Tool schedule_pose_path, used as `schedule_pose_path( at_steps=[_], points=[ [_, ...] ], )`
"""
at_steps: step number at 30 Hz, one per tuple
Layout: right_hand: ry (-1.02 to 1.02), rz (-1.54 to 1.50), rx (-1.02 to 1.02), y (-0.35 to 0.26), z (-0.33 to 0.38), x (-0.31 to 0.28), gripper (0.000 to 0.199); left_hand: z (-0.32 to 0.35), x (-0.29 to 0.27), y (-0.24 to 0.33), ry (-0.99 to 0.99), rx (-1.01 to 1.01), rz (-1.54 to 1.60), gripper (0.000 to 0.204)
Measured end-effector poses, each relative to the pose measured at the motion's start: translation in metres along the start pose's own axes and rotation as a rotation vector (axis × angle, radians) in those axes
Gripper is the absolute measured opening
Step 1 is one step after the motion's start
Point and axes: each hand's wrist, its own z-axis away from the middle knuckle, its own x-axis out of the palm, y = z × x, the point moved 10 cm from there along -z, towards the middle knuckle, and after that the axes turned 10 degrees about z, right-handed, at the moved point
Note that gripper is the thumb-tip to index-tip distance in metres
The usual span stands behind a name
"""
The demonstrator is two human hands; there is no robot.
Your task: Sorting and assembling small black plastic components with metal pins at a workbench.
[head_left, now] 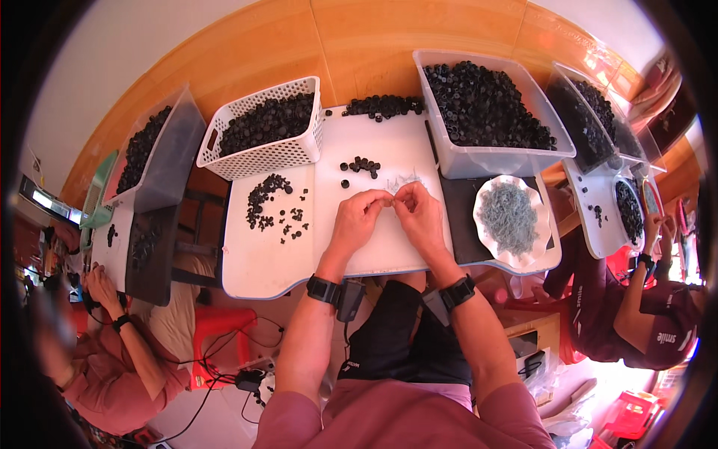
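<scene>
desk (389,254), white with a rounded, blue-trimmed front edge, shows bare surface at its front middle and front left. toward the back, a white perforated plastic basket (265,161) and a translucent grey plastic tub (512,162) narrow the room; a white scalloped bowl (544,232) heaped with thin grey-green pieces (508,219) stands near the right edge. left hand (357,217) and right hand (420,217) meet over the middle, fingertips drawn together; i cannot tell what, if anything, they grip. just beyond them sit small black round plastic pieces (363,166), squat and loosely clustered, near a scatter of pale, thin bits (407,181).
</scene>
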Motion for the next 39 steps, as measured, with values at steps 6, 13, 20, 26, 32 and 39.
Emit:
schedule_pose_path(
  at_steps=[6, 13, 20, 26, 32, 39],
  points=[
    [0.005, 0.002, 0.045, 0.008, 0.003, 0.001, 0.010, 0.002, 0.006, 0.007, -0.041, -0.022, -0.094, 0.019],
    [0.044, -0.056, -0.005, 0.000, 0.003, -0.005, 0.009, 0.002, 0.000, -0.004, 0.051, -0.060, 0.009, 0.015],
    [0.097, 0.039, -0.080, -0.008, 0.002, -0.011, 0.012, 0.001, -0.005, -0.004, 0.115, -0.061, -0.144, 0.010],
    [0.094, 0.050, -0.099, -0.010, 0.004, -0.010, 0.015, 0.004, 0.007, 0.032, 0.067, 0.285, -0.408, 0.020],
    [-0.005, 0.092, -0.112, -0.013, 0.004, 0.000, 0.017, 0.004, -0.002, 0.025, 0.100, 0.212, -0.340, 0.017],
    [0.034, 0.096, -0.190, -0.027, 0.004, -0.007, 0.019, 0.003, -0.009, 0.012, 0.147, 0.149, -0.247, 0.022]
  ],
)
